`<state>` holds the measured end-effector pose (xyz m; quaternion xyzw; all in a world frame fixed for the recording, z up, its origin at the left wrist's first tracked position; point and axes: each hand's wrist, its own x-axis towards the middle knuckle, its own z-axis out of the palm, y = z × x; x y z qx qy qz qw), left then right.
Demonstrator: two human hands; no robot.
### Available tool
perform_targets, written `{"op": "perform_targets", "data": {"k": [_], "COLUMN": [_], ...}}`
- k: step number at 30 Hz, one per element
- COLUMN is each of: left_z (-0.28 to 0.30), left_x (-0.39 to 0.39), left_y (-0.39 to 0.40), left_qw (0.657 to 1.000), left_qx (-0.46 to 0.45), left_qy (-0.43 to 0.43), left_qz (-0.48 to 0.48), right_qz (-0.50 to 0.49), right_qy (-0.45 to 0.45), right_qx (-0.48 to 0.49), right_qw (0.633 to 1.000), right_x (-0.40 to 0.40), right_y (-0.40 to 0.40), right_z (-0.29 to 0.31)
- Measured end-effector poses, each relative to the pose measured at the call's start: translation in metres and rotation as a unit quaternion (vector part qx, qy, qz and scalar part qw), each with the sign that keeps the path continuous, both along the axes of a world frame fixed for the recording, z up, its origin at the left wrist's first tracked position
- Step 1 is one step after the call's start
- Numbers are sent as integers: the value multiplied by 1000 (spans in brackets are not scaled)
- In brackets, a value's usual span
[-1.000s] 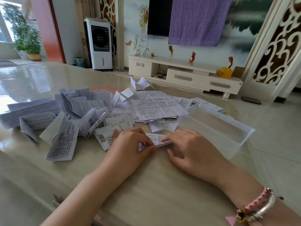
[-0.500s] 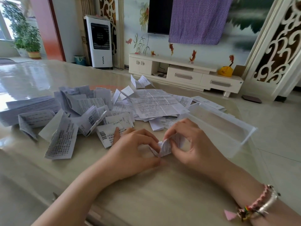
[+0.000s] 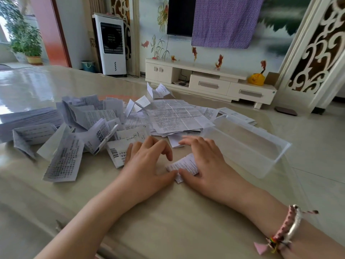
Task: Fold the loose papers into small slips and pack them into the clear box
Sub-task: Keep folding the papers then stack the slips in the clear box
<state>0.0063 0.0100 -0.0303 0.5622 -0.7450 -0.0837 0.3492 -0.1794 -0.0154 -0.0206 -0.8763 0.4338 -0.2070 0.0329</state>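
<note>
The right hand covers much of the folded slip, so its far edge is hidden; print on the pile of papers is too small to read, and both forearms run off the bottom edge

Left hand palm-down, fingers loosely curled, right hand flat, thumbs nearly meeting

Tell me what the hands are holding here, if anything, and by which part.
Nothing is lifted. Both hands press one folded paper slip flat on the table: the right hand covers its right side, and the left hand thumb meets its near left corner.
</note>
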Motion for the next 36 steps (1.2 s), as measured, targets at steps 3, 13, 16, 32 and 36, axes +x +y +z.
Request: {"op": "perform_targets", "data": {"k": [3,13,16,32,36], "left_z": [0,2,4,20,24], "left_x": [1,1,3,48,55], "left_y": [1,1,0,0,-1], "left_qw": [1000,998,999,951,907], "left_qx": [14,41,35,23,18], "left_qy": [-26,-41,-25,307,411], "left_qz": [1,-6,-8,29,92], "right_qz": [-29,32,77,53,13], "right_qy": [-3,-64,-60,-13,-75], "right_qx": [0,35,67,-270,-282], "right_qw": [1000,997,993,961,956], "right_x": [-8,-22,-24,25,63], "right_y": [2,4,4,7,-5], "right_z": [3,9,10,28,36]}}
